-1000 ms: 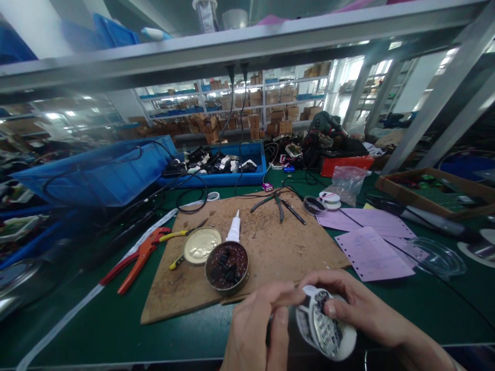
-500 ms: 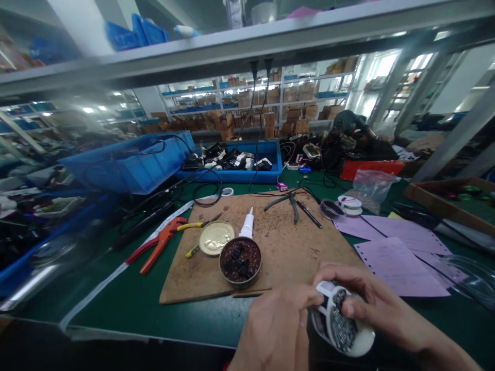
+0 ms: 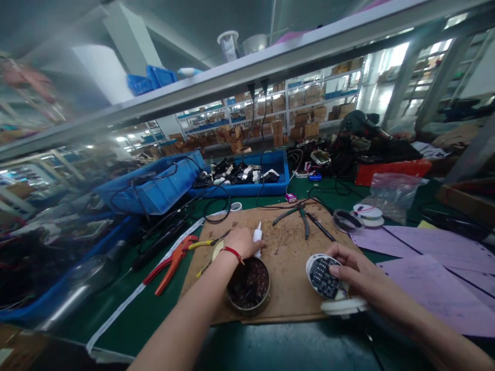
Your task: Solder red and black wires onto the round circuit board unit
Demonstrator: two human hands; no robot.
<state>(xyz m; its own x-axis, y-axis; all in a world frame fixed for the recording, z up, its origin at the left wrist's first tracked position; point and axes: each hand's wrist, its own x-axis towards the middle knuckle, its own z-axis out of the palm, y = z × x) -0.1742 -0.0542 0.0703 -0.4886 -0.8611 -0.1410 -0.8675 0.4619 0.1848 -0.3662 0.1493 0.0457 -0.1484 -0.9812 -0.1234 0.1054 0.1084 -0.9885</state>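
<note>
White glue tube (image 3: pixel 257 237) gripped by outstretched left hand (image 3: pixel 242 242); right hand (image 3: pixel 348 265) clasps round LED board (image 3: pixel 323 269).

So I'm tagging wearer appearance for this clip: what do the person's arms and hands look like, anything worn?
Both forearms are bare, with no sleeves in view and no gloves. The left hand has a thin red string bracelet at the wrist. The right hand shows no ring, watch or band.

Rough brown fibreboard (image 3: pixel 286 257) lies on the matt green mat (image 3: pixel 127 314), bearing a dull metal tin (image 3: pixel 248 291).
</note>
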